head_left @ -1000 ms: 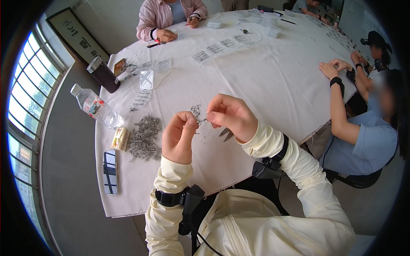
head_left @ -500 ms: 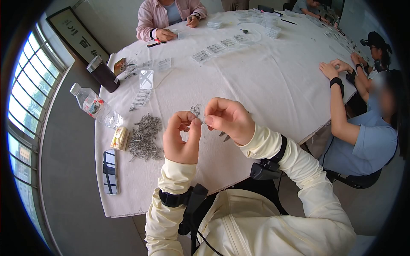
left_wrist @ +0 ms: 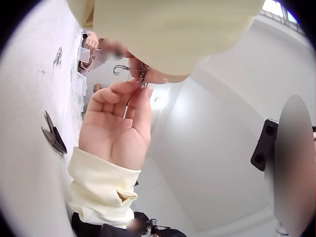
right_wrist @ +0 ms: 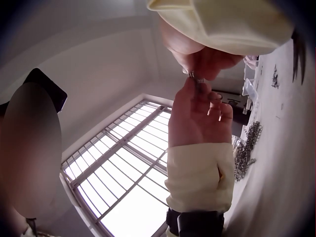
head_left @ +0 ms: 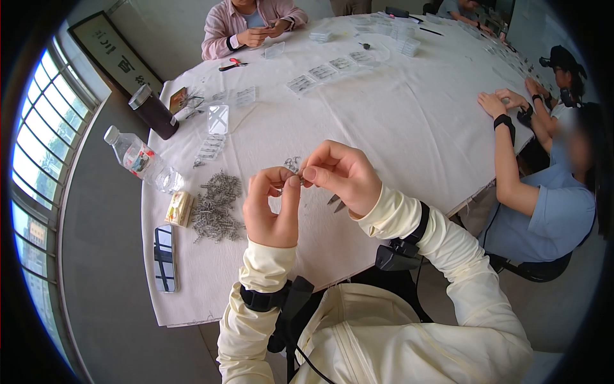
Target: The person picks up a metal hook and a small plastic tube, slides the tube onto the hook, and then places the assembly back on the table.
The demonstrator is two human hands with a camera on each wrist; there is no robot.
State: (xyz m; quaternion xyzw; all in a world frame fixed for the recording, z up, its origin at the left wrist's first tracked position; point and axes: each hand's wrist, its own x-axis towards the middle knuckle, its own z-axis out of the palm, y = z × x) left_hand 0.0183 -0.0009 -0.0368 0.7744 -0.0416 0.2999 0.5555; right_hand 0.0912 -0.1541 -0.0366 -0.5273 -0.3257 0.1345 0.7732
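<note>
On the table (head_left: 416,134) we see a metal heap (head_left: 216,208), left of the left hand (head_left: 272,211). Just left of this heap is a small packet (head_left: 179,209); before it lies a phone (head_left: 164,259), behind it a bottle (head_left: 142,159), then a flask (head_left: 157,114). Scissors (left_wrist: 58,139) lie below the right hand (head_left: 350,179).

Lit by daylight through the barred window (right_wrist: 126,170), burnt out to white in the dim right wrist view, mirrored on the smartphone (head_left: 164,258). Bowed and darkened to black at the edges.
</note>
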